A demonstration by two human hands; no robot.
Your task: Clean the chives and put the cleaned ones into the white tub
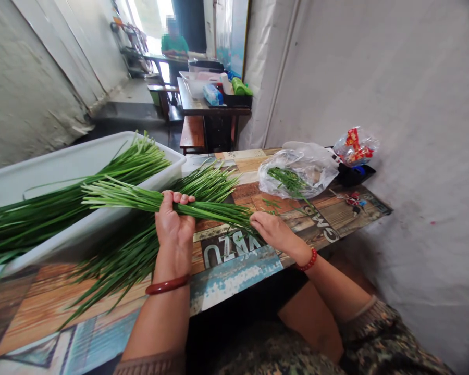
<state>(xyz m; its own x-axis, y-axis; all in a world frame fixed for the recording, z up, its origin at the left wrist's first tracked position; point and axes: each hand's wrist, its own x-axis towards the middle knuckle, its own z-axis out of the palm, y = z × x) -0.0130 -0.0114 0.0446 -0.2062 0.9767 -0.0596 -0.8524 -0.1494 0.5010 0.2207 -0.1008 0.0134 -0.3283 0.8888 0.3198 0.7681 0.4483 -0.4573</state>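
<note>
My left hand [175, 221] is closed around a bunch of garlic chives [214, 210], palm up. The pale stem ends point left and the green leaf ends reach right. At those leaf ends, my right hand [271, 229] pinches the tips between thumb and fingers. Beneath the held bunch, a loose pile of garlic chives [140, 255] lies on the patterned table [238, 271]. More chives [121, 172] rest in a white plastic tub [177, 166] on the left, stems toward its right end.
Right of my hands, a clear plastic bag [324, 169] contains green scraps, with a few bits spilled beside it. Beyond it lie a red-and-clear packet [355, 146] and keys [354, 202]. A wall [414, 156] runs along the right. Farther back stand another table [195, 107] and a seated person [175, 44].
</note>
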